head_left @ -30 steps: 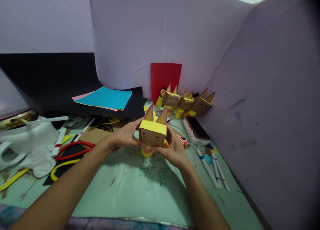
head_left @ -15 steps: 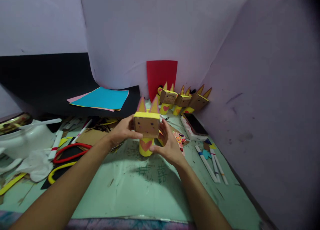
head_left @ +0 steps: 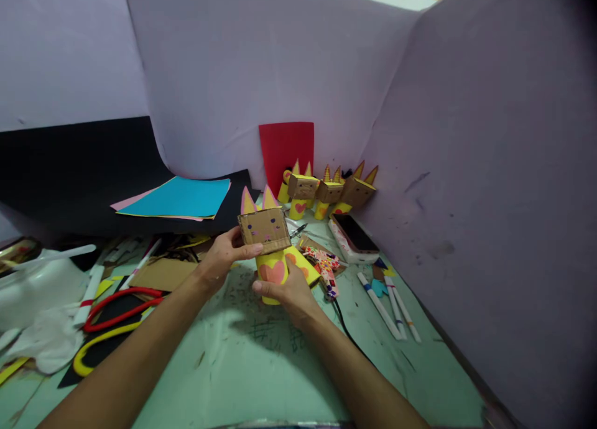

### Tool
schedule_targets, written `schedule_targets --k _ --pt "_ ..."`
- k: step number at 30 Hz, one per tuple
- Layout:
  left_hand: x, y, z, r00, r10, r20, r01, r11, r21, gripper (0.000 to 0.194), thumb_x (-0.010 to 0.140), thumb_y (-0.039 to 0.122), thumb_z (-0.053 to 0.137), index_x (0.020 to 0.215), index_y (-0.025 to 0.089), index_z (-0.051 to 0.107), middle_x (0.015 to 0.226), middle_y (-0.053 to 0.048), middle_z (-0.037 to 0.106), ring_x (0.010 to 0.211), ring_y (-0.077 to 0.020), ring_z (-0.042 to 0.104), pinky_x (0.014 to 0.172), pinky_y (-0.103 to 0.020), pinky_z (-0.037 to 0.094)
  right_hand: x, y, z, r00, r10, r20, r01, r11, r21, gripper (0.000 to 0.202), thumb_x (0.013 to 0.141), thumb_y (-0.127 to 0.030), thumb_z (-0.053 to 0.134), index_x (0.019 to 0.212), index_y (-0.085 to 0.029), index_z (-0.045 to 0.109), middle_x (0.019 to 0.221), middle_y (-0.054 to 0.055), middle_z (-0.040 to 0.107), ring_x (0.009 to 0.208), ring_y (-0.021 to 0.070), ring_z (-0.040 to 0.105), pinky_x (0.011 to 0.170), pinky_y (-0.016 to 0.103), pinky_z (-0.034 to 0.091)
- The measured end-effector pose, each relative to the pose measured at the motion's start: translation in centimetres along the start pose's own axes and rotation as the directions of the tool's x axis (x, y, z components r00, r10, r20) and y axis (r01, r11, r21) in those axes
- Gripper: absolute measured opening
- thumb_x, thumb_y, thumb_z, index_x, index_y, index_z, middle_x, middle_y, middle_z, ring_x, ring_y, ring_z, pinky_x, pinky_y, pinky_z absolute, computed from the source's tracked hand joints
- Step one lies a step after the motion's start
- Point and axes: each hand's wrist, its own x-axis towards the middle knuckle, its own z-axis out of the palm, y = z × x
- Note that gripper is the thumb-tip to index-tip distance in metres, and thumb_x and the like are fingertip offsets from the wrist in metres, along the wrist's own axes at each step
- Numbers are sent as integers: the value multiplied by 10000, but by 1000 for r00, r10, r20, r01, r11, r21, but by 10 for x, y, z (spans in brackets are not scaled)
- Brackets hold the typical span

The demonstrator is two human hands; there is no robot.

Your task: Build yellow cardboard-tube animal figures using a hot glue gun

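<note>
In the middle of the table stands or hovers a cardboard cat figure (head_left: 265, 230), with a boxy brown head, drawn face, pointed yellow-and-pink ears and a yellow tube body bearing a pink heart. My left hand (head_left: 222, 259) grips the head's left side, thumb across its lower front. Around the tube is my right hand (head_left: 290, 295), its thumb over the front below the heart. The head leans slightly. Behind my right hand shows a yellow piece with orange spots (head_left: 305, 266); whether it joins the figure I cannot tell. The right fingertips are hidden.
Several similar cat figures (head_left: 330, 193) stand at the back before red card (head_left: 286, 149). To the right lie a flower-patterned glue gun (head_left: 326, 264) with black cord, a phone (head_left: 355, 233) and markers (head_left: 380, 304). At left are red-handled scissors (head_left: 93, 320), cardboard scraps and blue paper (head_left: 180, 196).
My right hand has moved from the head's right side down onto the yellow body. The figure's head has tilted, its top yellow face now mostly out of sight. The view has shifted slightly.
</note>
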Motion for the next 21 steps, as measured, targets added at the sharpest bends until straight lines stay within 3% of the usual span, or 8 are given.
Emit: schedule_targets --k 3,5,16,21 --pt "0 3 -3 999 2 34 -4 999 45 608 554 297 823 1102 101 645 1131 -143 687 1126 -366 576 978 -475 437 -3 -7 2 991 132 37 -135 986 97 375 504 -313 820 812 -211 630 684 -11 603 574 156 557 483 279 508" --pt "0 4 -6 999 2 45 -5 998 63 569 561 287 818 1079 111 661 1110 -133 696 1103 -363 590 970 -484 442 -4 -10 2 987 160 24 -162 981 104 334 496 -282 815 755 -209 617 652 -21 576 550 144 534 470 272 500" --pt "-1 6 -7 996 -12 85 6 998 69 555 550 291 811 1052 104 671 1072 -135 705 1114 -372 575 1008 -528 384 -1 -11 1 988 154 -31 -153 988 25 325 457 -220 783 728 -210 604 624 -33 572 530 137 508 468 277 485" --pt "2 -1 -8 995 39 97 -41 999 21 622 564 343 821 1115 121 637 1134 -140 681 1154 -355 553 1016 -469 391 1 -19 0 994 61 -90 -71 992 -104 307 500 -225 747 765 -205 593 680 -23 603 610 163 548 564 299 498"
